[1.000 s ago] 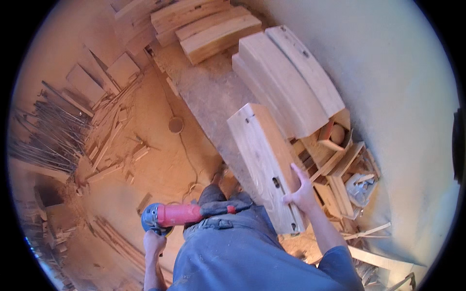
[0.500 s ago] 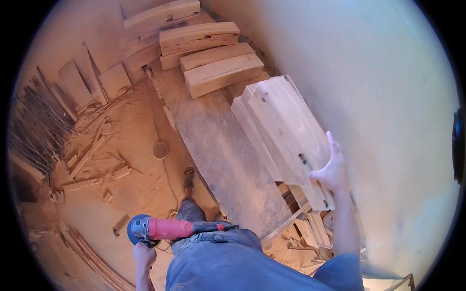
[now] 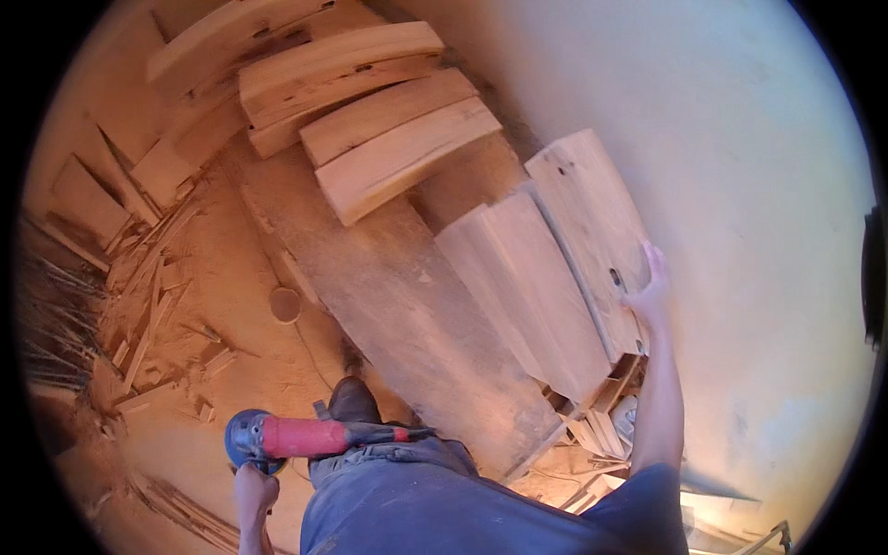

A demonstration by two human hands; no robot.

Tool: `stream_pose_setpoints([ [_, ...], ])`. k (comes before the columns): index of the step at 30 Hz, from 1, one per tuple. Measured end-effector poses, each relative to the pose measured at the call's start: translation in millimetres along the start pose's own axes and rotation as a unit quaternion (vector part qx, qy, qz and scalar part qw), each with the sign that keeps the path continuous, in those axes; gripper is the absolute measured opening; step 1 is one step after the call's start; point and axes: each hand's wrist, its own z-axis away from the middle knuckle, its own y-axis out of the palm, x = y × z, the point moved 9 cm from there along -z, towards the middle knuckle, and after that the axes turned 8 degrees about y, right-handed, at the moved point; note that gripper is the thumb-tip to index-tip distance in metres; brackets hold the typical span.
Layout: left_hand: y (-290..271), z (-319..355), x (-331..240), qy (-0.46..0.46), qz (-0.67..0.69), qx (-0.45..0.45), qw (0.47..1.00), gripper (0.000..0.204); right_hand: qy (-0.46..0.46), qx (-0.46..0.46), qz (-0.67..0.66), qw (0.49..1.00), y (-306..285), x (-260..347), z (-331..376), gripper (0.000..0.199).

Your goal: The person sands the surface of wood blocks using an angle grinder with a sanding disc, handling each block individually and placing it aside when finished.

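Near my left hip, my left hand [image 3: 255,488] is closed around the front handle of a red angle grinder [image 3: 303,437] with a blue disc head. The grinder's body lies level across my waist. On the right, my right hand [image 3: 652,294] grips the wall-side edge of a pale wooden board [image 3: 592,217], thumb on its face and the other fingers along the edge. Dark slots show in that board, which leans toward the wall. Left of it lie other pale boards [image 3: 532,287], with a narrow dark gap between.
A dusty bench top [image 3: 407,287] runs diagonally through the middle. Stacked wooden blocks [image 3: 407,153] sit at its far end. A pale wall [image 3: 740,231] rises on the right. Offcuts [image 3: 148,333] and a trailing cord [image 3: 310,351] lie on the sawdust-covered floor at left.
My right hand has shifted the slotted board right, off the neighbouring boards and closer to the wall. The grinder stays in my left hand; my foot and the view have moved.
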Motion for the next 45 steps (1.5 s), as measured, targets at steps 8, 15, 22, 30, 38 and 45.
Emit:
stream_pose_setpoints([
  [8,-28,-30,4,-0.044,-0.067,0.017,0.997,0.022,-0.131,0.101,-0.188,0.968,118,282,96,0.071],
  [15,4,-25,52,-0.078,-0.060,-0.011,0.995,0.023,0.377,0.254,-0.646,0.613,387,347,-4,0.092],
  [22,59,-8,111,-0.064,-0.053,0.077,0.994,0.034,0.414,0.202,-0.726,0.510,424,325,-87,0.040],
  [30,50,-26,95,-0.082,-0.042,0.092,0.992,0.030,0.480,0.156,-0.679,0.532,390,337,-73,0.051],
  [38,42,-38,89,-0.101,-0.023,0.076,0.992,0.026,0.405,0.100,-0.607,0.676,353,342,1,0.094],
  [45,36,-21,91,-0.111,-0.022,0.057,0.992,0.024,0.384,0.209,-0.389,0.811,280,368,97,0.122],
])
